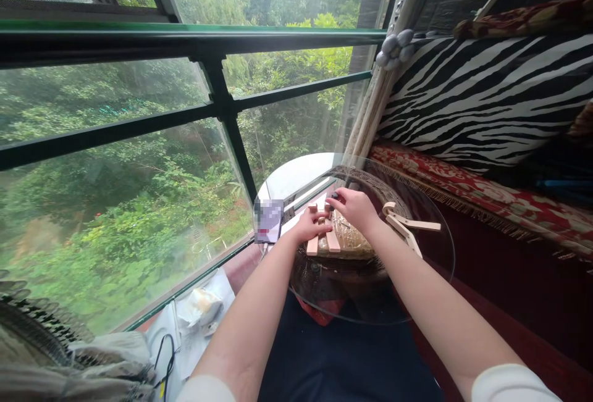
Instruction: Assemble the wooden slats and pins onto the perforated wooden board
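Observation:
Over the round glass table (370,306), my left hand (311,224) lies bent around a small assembly of pale wooden strips, its fingers across the middle. Two strip ends, a left strip (312,246) and a right strip (332,241), stick out toward me below the fingers. My right hand (356,205) is closed in a pinch at the far end of the wood, on a small dark piece (334,195) whose kind I cannot make out. A clear plastic bag (352,235) with contents I cannot identify lies beside and partly under the wood.
Right of my hands, a jointed wooden piece (410,224) rests on the glass. A phone (269,221) with a cable stands at the table's left edge, beside the window. White bags (201,309) lie lower left. A red patterned seat (440,180) with a zebra-striped cloth (486,99) is at right.

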The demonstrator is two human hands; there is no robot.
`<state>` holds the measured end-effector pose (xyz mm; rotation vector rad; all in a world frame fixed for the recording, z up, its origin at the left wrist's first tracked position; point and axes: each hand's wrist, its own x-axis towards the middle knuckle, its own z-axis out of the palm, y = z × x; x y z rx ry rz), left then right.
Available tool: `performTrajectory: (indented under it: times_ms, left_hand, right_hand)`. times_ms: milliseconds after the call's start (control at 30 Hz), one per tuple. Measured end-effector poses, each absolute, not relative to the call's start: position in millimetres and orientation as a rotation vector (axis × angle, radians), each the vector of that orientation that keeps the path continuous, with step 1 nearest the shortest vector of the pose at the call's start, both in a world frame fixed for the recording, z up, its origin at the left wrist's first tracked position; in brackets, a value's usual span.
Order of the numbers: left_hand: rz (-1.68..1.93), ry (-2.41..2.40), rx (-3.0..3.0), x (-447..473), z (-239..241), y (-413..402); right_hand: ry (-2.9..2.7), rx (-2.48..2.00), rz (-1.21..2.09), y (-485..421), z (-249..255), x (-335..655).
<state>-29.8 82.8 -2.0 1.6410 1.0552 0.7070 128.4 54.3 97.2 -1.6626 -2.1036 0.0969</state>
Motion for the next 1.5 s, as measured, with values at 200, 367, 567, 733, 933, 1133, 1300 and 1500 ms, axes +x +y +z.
performTrajectory:
  times_ms: [200,367,567,733,933,1133,1300,1500]
  left_hand:
    - [0.693,1.056,1.648,-29,-3,83]
    - [0.69,1.072,1.668,-30,-3,82]
    - [0.696,1.077,1.639,-30,-2,81]
    - [0.713,1.056,1.634,-32,-2,81]
    - [0.697,1.053,1.66,-32,-1,81]
    - [0.648,1.066,1.667,-34,1,80]
    - [0.653,1.074,1.654,-33,2,78]
    - [0.652,1.072,1.657,-33,2,78]
  right_hand:
    - [-2.07,-1.651,0.092,55,100,120]
    - [-2.05,-1.69,0.136,54,96,120]
    - [-1.962,-1.742,0.034,51,100,120]
    - [-1.632,-1.616,0.166,44,97,138]
    - [-1.915,-2.118,0.259,40,72,156]
    - [-1.981,-2.172,0.267,29,51,156]
    - [-2.033,-2.081,0.238,19,48,156]
    - [-2.073,-1.972,0.244,20,50,155]
